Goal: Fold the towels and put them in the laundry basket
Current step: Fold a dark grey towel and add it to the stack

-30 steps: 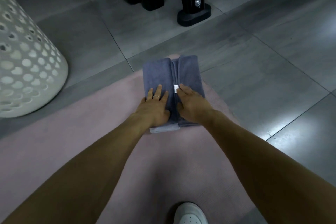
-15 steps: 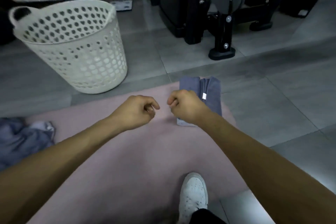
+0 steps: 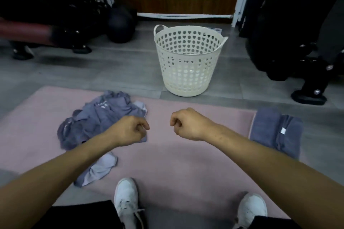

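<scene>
A folded grey-blue towel (image 3: 268,130) with a small white tag lies at the right edge of the pink rug (image 3: 186,158). On the rug's left lies a crumpled pile of grey-blue towels (image 3: 96,117), with a paler one (image 3: 98,169) trailing toward me. The white perforated laundry basket (image 3: 186,72) stands upright on the grey floor just beyond the rug, and I see nothing inside it. My left hand (image 3: 130,129) is curled into a fist over the pile's right edge and holds nothing. My right hand (image 3: 186,124) is also a fist, over bare rug, well left of the folded towel.
Black exercise equipment (image 3: 307,61) stands at the right, its foot close to the folded towel. A dark ball (image 3: 121,24) and more dark gear sit at the back left. My two white shoes (image 3: 126,197) rest on the rug's near edge.
My hands lifted off the folded towel and curled into fists. My view swung left and up, so the folded towel is now at the right and the crumpled pile and basket are ahead.
</scene>
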Available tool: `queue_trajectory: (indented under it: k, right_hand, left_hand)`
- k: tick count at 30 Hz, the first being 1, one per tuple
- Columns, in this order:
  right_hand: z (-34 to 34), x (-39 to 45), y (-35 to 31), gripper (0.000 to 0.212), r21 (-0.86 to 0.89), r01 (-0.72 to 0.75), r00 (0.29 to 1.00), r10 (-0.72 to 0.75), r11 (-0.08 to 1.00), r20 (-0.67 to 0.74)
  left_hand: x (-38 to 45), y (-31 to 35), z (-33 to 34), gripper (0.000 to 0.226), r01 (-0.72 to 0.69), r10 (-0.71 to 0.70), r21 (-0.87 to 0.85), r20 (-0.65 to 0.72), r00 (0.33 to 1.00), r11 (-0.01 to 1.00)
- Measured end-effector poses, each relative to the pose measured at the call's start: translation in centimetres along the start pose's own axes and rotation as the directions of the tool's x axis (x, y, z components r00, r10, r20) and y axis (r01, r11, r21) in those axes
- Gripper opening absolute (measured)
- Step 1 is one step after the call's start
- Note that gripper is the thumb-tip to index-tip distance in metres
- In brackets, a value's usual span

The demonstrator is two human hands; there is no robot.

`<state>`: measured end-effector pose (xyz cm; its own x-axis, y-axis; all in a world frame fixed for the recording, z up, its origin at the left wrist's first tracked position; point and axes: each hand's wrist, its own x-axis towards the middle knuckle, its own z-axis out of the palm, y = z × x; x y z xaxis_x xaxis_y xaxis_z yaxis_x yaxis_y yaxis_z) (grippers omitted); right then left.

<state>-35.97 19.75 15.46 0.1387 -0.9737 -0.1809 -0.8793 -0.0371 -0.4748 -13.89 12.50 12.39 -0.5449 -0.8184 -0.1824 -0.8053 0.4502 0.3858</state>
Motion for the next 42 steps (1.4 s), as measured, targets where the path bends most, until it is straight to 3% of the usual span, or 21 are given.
queue_trajectory:
  k: [3,8,15,22,25,27,30,32,36,39,42]
  right_hand:
    - [4.6,2.8,-2.2,0.026,0.029,-0.014,0.999,0.013,0.999,0.037]
    - [10.1,7.2,-2.7,0.025,0.143,-0.123,0.991,0.115,0.982,0.064]
    - [13.7,13.2,1.0,0.021,0.179,-0.207,0.978,0.197,0.962,0.072]
    - [16.5,16.3,4.9,0.017,0.235,-0.280,0.957,0.252,0.931,0.142]
    - [17.1,16.1,6.0,0.015,0.251,-0.295,0.953,0.265,0.922,0.149]
    - [17.0,15.4,6.4,0.016,0.263,-0.319,0.946,0.287,0.911,0.152]
    - [15.9,13.5,6.6,0.021,0.290,-0.338,0.941,0.313,0.896,0.129]
    - [14.7,11.9,6.6,0.019,0.314,-0.321,0.947,0.310,0.894,0.086]
    - [11.4,8.9,5.6,0.011,0.434,-0.237,0.961,0.275,0.869,-0.026]
    - [8.8,6.9,3.4,0.035,0.468,-0.172,0.975,0.218,0.867,-0.046]
    - [6.6,4.6,1.2,0.058,0.420,-0.085,0.988,0.133,0.904,-0.085]
  left_hand:
    - [0.2,-6.6,2.1,0.026,0.119,-0.118,-0.018,0.048,0.992,0.993]
    - [2.6,-14.9,5.7,0.036,0.213,-0.262,0.196,0.274,0.926,0.957]
    - [8.2,-18.5,11.8,0.041,-0.016,-0.185,0.541,0.315,0.931,0.841]
    - [12.8,-21.6,16.8,0.045,-0.087,-0.176,0.590,0.374,0.911,0.803]
    - [13.6,-21.8,17.7,0.045,-0.152,-0.064,0.597,0.325,0.943,0.788]
    - [13.6,-21.3,17.4,0.038,-0.169,0.020,0.521,0.279,0.960,0.837]
    - [13.2,-19.3,14.5,0.026,-0.097,0.114,0.345,-0.029,0.993,0.934]
    - [12.3,-17.4,11.6,0.019,-0.192,0.225,0.181,-0.182,0.957,0.965]
    - [8.3,-12.2,5.6,0.028,-0.395,0.407,0.100,-0.275,0.871,0.913]
    - [4.8,-7.6,2.0,0.025,-0.492,0.497,0.108,-0.346,0.796,0.864]
    - [1.9,-3.3,-0.8,0.014,-0.510,0.458,0.032,-0.490,0.742,0.860]
